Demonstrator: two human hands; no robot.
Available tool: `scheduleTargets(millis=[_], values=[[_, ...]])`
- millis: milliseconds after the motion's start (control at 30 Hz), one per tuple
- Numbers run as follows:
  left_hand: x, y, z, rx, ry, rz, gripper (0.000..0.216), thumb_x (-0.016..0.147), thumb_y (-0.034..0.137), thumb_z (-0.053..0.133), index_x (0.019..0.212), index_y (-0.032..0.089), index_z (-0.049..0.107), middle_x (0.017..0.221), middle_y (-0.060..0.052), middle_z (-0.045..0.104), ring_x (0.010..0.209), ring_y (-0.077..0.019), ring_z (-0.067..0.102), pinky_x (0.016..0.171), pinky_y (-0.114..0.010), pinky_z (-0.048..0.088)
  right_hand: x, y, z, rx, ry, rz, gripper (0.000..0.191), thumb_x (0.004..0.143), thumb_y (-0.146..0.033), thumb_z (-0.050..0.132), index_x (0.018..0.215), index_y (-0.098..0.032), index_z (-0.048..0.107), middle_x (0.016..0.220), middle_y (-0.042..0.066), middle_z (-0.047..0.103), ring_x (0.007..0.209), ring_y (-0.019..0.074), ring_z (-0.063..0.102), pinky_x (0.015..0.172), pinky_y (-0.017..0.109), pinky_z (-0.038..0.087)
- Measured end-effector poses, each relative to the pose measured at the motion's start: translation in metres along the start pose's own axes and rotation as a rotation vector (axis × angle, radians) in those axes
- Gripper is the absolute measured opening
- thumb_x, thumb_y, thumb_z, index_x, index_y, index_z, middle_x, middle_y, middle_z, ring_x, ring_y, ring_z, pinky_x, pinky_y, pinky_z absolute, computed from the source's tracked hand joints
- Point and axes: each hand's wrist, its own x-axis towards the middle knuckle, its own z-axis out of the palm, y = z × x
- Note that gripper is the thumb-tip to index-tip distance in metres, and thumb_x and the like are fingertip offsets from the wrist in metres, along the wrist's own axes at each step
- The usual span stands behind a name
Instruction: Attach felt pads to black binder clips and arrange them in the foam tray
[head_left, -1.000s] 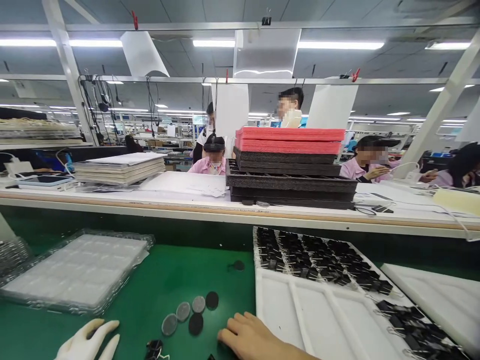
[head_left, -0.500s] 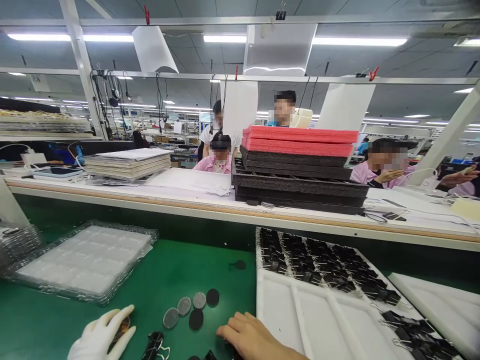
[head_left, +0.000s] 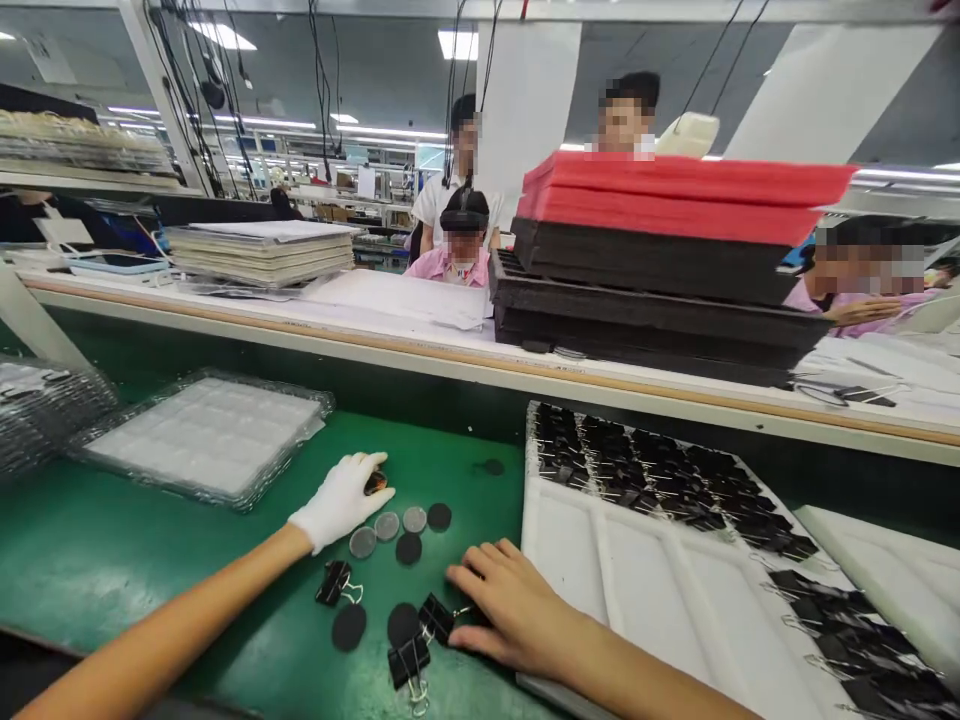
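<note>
Since the earlier frame, the left hand, in a white glove, has moved forward from the front of the bench to just beside the loose discs, and the view has tipped downward. Nearest on the green table lie a binder clip with its wire handles toward the viewer and two black discs, one standing apart from it. The bare right hand reaches a second clip, thumb and fingers either side of its wire handle (whether they pinch it, I cannot tell). A third clip lies farther left. Beyond come three grey discs, the leftmost near the glove, and two more black ones. The left thumb and fingers are clamped on a dark, orange-tinged round piece, mostly hidden. To the right, a white tray bears rows of black clips; to the left lie clear plastic trays. Farther off, a shelf carries red foam stacked on black; people sit and stand behind.
</note>
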Motion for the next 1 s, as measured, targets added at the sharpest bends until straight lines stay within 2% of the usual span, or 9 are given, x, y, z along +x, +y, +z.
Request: scheduleTargets(millis=[67, 100, 200, 300, 433, 533, 733, 833, 1000], values=[[0.022, 0.006, 0.007, -0.049, -0.065, 0.059, 0.066, 0.087, 0.051, 0.066, 0.142, 0.015, 0.055, 0.118, -0.015, 0.067, 0.11, -0.0313, 0.063, 0.098, -0.043, 0.049, 0.0, 0.0, -0.009, 0.07, 0.02, 0.013, 0.069, 0.091, -0.069, 0.06, 0.141, -0.021, 0.053, 0.12, 0.012, 0.065, 0.101, 0.0289, 0.06, 0.09, 0.043, 0.043], [0.032, 0.009, 0.01, -0.071, -0.102, 0.093, 0.072, 0.086, 0.053, 0.067, 0.145, 0.014, 0.052, 0.119, -0.015, 0.067, 0.109, -0.0313, 0.063, 0.097, -0.043, 0.049, 0.002, 0.001, -0.015, 0.088, 0.037, 0.023, 0.069, 0.094, -0.067, 0.057, 0.144, -0.02, 0.05, 0.122, 0.013, 0.065, 0.102, 0.0298, 0.061, 0.091, 0.045, 0.044], [0.057, 0.018, 0.015, -0.104, -0.188, 0.194, 0.081, 0.083, 0.053, 0.071, 0.149, 0.012, 0.047, 0.12, -0.015, 0.067, 0.111, -0.0321, 0.064, 0.097, -0.042, 0.05, 0.016, 0.007, -0.031, 0.095, 0.071, 0.056, 0.046, 0.104, -0.047, 0.048, 0.141, -0.02, 0.053, 0.123, 0.013, 0.066, 0.107, 0.0297, 0.062, 0.093, 0.045, 0.045], [0.069, 0.023, 0.017, -0.145, -0.237, 0.26, 0.087, 0.081, 0.049, 0.074, 0.153, 0.013, 0.042, 0.127, -0.015, 0.065, 0.116, -0.0317, 0.062, 0.1, -0.041, 0.048, 0.043, 0.019, -0.037, 0.138, 0.028, 0.111, 0.04, 0.1, -0.038, 0.057, 0.137, -0.021, 0.056, 0.121, 0.011, 0.065, 0.106, 0.0266, 0.064, 0.091, 0.04, 0.047], [0.066, 0.02, 0.017, -0.168, -0.243, 0.262, 0.09, 0.083, 0.048, 0.072, 0.157, 0.014, 0.034, 0.136, -0.015, 0.061, 0.123, -0.0325, 0.06, 0.103, -0.042, 0.047, 0.078, 0.037, -0.024, 0.196, -0.068, 0.174, 0.059, 0.087, -0.038, 0.076, 0.139, -0.018, 0.056, 0.12, 0.011, 0.062, 0.104, 0.0266, 0.066, 0.088, 0.037, 0.051], [0.062, 0.016, 0.019, -0.157, -0.262, 0.241, 0.084, 0.087, 0.05, 0.067, 0.157, 0.017, 0.034, 0.131, -0.013, 0.064, 0.12, -0.0325, 0.061, 0.1, -0.042, 0.048, 0.096, 0.05, -0.012, 0.238, -0.042, 0.156, 0.039, 0.087, -0.031, 0.073, 0.124, -0.018, 0.066, 0.117, 0.011, 0.063, 0.099, 0.0247, 0.066, 0.088, 0.037, 0.052], [0.063, 0.016, 0.02, -0.18, -0.287, 0.258, 0.082, 0.088, 0.049, 0.067, 0.157, 0.02, 0.033, 0.127, -0.009, 0.067, 0.113, -0.0292, 0.064, 0.097, -0.039, 0.048, 0.127, 0.081, 0.004, 0.627, 0.279, 0.339, 0.025, 0.093, -0.025, 0.058, 0.115, -0.02, 0.069, 0.106, 0.007, 0.072, 0.092, 0.0196, 0.071, 0.085, 0.033, 0.056], [0.064, 0.019, 0.018, -0.194, -0.304, 0.248, 0.083, 0.088, 0.048, 0.068, 0.158, 0.021, 0.032, 0.127, -0.009, 0.067, 0.112, -0.0287, 0.064, 0.095, -0.038, 0.048, 0.142, 0.09, 0.013, 0.787, 0.294, 0.373, 0.02, 0.095, -0.03, 0.054, 0.101, -0.021, 0.07, 0.104, 0.006, 0.073, 0.084, 0.0178, 0.073, 0.08, 0.032, 0.058], [0.064, 0.021, 0.018, -0.247, -0.333, 0.255, 0.087, 0.089, 0.047, 0.069, 0.16, 0.023, 0.026, 0.126, -0.008, 0.066, 0.109, -0.0264, 0.064, 0.088, -0.034, 0.05, 0.154, 0.094, 0.018, 1.011, 0.238, 0.413, 0.013, 0.091, -0.03, 0.061, 0.099, -0.021, 0.06, 0.083, 0.003, 0.071, 0.07, 0.0184, 0.073, 0.06, 0.028, 0.054]])
